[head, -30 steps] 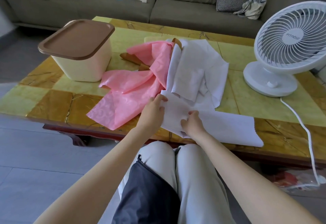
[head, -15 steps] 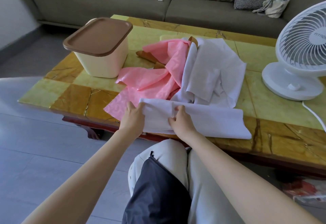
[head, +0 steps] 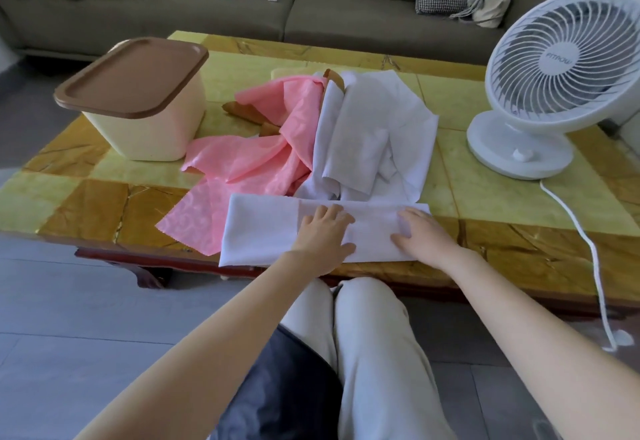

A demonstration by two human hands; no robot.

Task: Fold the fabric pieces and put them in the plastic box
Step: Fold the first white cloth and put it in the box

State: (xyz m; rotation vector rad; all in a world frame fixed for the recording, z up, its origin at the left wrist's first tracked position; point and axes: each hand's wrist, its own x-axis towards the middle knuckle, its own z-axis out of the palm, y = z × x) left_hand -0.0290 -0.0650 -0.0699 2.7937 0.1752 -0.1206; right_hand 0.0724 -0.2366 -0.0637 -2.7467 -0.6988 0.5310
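Far left on the table (head: 519,197) sits the plastic box (head: 145,131), cream w/ its brown lid (head: 135,76) on. Just right of it the pink fabric (head: 242,166) lies crumpled, near corner under the folded white strip (head: 263,231) at the table's front edge. Left hand (head: 322,235) presses flat on the strip's middle, fingers straight & a bit spread, gripping nothing, right hand (head: 422,235) same on its right end, w/ a loose white fabric pile (head: 374,134) behind them and a white fan (head: 561,69) far right, cord (head: 588,249) trailing off the edge.
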